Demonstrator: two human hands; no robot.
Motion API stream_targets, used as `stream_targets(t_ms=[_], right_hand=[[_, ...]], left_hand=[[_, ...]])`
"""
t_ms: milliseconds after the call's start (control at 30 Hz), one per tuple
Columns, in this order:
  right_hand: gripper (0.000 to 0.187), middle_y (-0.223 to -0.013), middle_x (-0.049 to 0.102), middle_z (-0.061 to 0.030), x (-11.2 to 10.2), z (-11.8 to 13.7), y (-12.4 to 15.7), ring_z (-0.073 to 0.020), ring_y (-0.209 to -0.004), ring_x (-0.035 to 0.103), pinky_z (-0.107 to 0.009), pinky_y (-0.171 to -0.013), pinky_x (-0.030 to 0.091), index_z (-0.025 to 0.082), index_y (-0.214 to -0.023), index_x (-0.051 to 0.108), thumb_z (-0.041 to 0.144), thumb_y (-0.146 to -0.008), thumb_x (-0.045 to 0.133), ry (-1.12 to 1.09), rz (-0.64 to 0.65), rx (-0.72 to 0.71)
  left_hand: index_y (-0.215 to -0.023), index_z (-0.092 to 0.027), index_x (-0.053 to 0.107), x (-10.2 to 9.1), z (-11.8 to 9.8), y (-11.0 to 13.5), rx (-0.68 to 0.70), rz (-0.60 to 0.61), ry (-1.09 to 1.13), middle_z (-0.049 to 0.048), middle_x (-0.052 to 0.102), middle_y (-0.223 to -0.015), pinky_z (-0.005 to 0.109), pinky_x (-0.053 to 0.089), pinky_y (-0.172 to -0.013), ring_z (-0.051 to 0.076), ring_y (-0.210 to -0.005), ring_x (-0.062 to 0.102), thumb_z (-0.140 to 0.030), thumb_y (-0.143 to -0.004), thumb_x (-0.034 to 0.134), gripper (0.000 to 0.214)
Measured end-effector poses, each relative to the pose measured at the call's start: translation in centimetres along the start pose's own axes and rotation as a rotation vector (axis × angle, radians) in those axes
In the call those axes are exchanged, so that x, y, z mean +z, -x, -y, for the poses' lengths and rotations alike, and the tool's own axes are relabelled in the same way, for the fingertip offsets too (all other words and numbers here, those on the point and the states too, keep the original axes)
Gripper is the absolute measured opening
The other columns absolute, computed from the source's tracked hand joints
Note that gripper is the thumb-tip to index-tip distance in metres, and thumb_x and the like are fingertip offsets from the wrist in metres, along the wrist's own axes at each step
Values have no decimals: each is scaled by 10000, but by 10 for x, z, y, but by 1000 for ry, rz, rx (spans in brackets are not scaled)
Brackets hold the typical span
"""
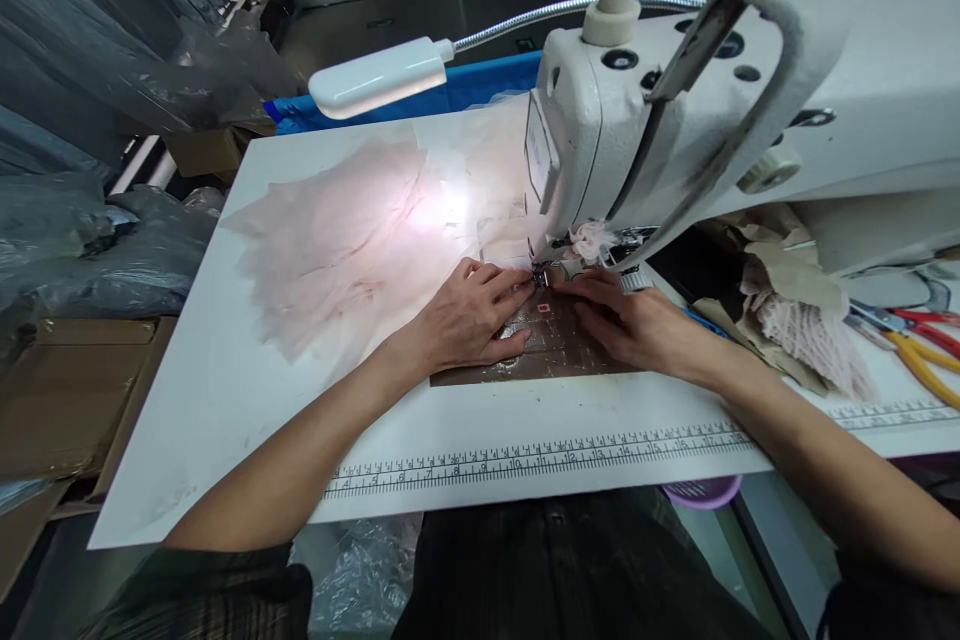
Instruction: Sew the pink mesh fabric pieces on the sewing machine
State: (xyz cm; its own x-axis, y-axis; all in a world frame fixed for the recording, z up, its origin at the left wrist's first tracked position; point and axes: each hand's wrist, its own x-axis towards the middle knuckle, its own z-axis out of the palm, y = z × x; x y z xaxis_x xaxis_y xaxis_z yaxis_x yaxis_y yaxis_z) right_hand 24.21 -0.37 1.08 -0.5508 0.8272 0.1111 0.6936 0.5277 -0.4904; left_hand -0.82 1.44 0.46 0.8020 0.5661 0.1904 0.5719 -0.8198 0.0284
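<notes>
A pile of sheer pale pink tulle (pixel 330 230) spreads over the white table, its right end reaching the sewing machine (pixel 600 130). My left hand (pixel 465 315) lies with fingers stretched over the brown machine bed plate (pixel 559 350), fingertips just left of the presser foot (pixel 541 276). On the other side, my right hand (pixel 637 325) rests low, its index finger pointing at the foot and its thumb apart. Whether a fabric edge lies beneath the fingertips is hidden. A small pink tulle bunch (pixel 591 241) sits on the machine above my right fingers.
A white lamp (pixel 379 80) on a flexible neck lights the tulle. Right of the machine bed are crumpled pink fabric scraps (pixel 814 330) and yellow-handled scissors (pixel 922 360). A ruler strip (pixel 517 460) runs along the front edge. Cardboard boxes (pixel 75 400) stand at left.
</notes>
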Motion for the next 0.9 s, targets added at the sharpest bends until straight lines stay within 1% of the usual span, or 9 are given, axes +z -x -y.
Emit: stream_targets(t_ms=[67,133,267,333,400,533,700,800,900], right_hand=[[370,-1080,640,-100,-7,-5,-1,-224,-891,639,-335,-798,516,190,-1256,614,301,-958,425,-150,-5,-3],[340,-973,669,-76,-13,-9,-4,-209,-829,636,-324,-774,522,182,-1189,640,341,-968,436,-247,30,28],[369,-715,641,-33,-14,-19,-13,-158,-558,589,-272,-558,517,154,-1021,659,442,-975,433,-420,152,220],[376,-640,610,-20,-11,-23,-16,-149,-501,573,-252,-488,502,146,-956,651,464,-964,451,-489,157,314],[372,-635,607,-22,-8,-23,-16,-156,-517,591,-251,-490,516,148,-931,645,488,-944,495,-531,114,345],[368,-716,631,-42,-1,-20,-7,-190,-581,624,-294,-508,551,166,-936,652,524,-852,639,-551,-7,327],[309,-830,630,-54,13,-27,1,-225,-671,658,-394,-638,610,206,-1078,649,436,-879,595,-615,-236,376],[277,-997,623,-92,12,-31,-1,-225,-714,670,-392,-697,597,192,-1073,645,362,-862,588,-491,-323,344],[253,-1004,626,-96,3,-29,-4,-218,-736,662,-380,-740,567,185,-1050,650,298,-843,557,-369,-375,299]], left_hand=[[-1273,-127,561,0,2,-1,-4,7,2,135,524,-1374,428,408,-881,280,-1095,540,-465,-935,450,491],[-1286,-124,551,0,4,-2,-4,14,3,135,521,-1375,425,400,-891,278,-1097,534,-488,-932,444,519],[-1303,-122,538,0,7,-3,-13,21,8,144,557,-1320,418,392,-879,275,-1078,526,-510,-923,443,550],[-1310,-119,533,0,7,-4,-18,20,12,147,580,-1277,421,386,-878,274,-1058,526,-514,-920,444,562],[-1316,-111,528,0,7,-4,-23,16,16,150,592,-1247,425,382,-883,272,-1042,525,-517,-918,443,575],[-1311,-102,528,0,6,-3,-39,18,24,154,588,-1234,430,384,-878,277,-1038,516,-536,-916,436,594],[-1346,-115,488,0,5,-1,-69,19,44,164,539,-1324,462,383,-923,306,-1119,494,-517,-921,435,587],[-1382,-103,439,1,6,0,-69,28,40,175,479,-1402,486,315,-1044,321,-1254,439,-496,-931,426,599],[-1422,-101,379,1,6,1,-87,55,52,171,426,-1457,477,231,-1130,318,-1354,368,-512,-934,418,639]])
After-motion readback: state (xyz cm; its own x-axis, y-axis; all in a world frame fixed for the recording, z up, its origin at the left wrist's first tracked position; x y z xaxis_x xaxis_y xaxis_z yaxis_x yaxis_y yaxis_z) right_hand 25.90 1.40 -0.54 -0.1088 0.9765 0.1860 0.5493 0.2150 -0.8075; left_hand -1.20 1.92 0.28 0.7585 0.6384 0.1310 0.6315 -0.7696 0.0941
